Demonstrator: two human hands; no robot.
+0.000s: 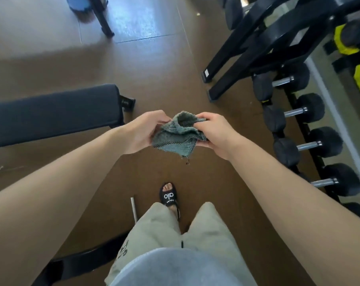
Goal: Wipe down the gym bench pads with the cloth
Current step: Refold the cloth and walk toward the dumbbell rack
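A crumpled grey-green cloth with dark stitched edges hangs between both hands above the brown floor. My left hand grips its left side and my right hand grips its right side, fingers curled into the fabric. The dark blue gym bench pad lies to the left, level with my left forearm and apart from the cloth. Its black frame end sticks out at the pad's right end.
A rack of black dumbbells runs down the right side. Black angled frame legs stand at upper right. A black bench foot crosses the floor at lower left, beside a metal rod. My sandalled foot is below the cloth.
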